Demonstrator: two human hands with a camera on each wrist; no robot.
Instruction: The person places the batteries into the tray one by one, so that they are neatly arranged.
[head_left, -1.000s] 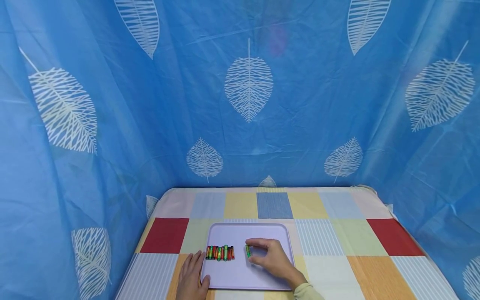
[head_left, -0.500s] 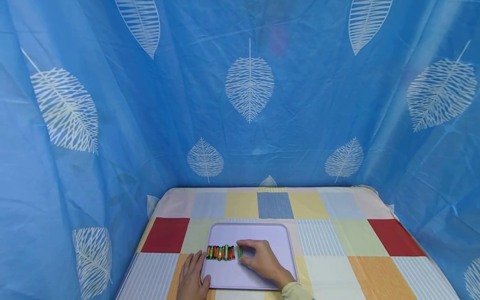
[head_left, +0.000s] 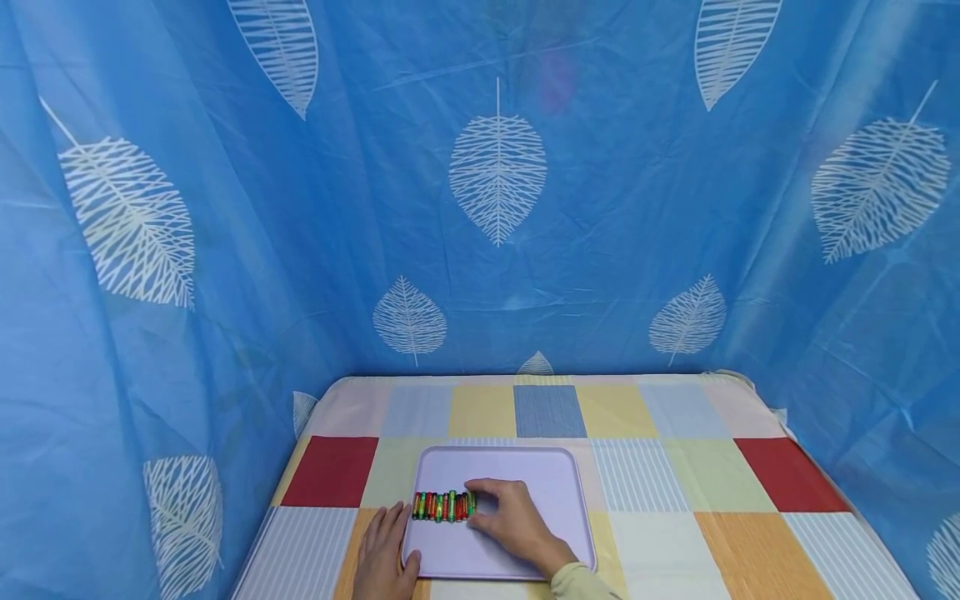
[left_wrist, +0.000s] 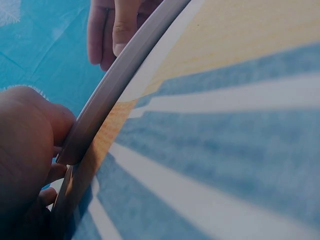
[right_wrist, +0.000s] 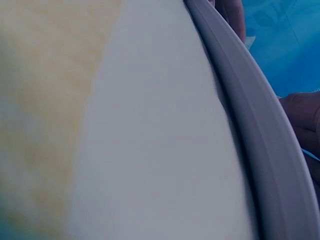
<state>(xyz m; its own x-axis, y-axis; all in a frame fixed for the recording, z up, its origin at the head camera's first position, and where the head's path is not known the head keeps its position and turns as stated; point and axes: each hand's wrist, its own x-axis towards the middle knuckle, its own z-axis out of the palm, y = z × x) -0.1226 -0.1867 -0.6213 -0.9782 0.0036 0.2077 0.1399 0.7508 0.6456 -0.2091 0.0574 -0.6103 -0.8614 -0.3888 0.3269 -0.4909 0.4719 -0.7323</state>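
A row of several small red and green batteries (head_left: 438,506) lies side by side at the left of a pale lilac tray (head_left: 540,550). My right hand (head_left: 513,523) pinches a green battery (head_left: 472,503) by its two ends, thumb at the near end, a finger at the far end. That battery stands right at the row's right end, parallel to the others. My left hand (head_left: 385,556) lies along the tray's left edge with its fingers extended, thumb at the near left corner. In the left wrist view the left thumb (left_wrist: 59,121) meets the tray rim (left_wrist: 95,107).
A patchwork tablecloth (head_left: 652,550) covers the table under the tray. Blue curtains (head_left: 600,208) with white leaf prints hang behind the table and on both sides. In the right wrist view the tray rim (right_wrist: 260,115) stands slightly above the cloth.
My right hand has moved left across the tray, bringing the green battery from the middle to the right end of the row. The left hand has stayed at the tray's edge.
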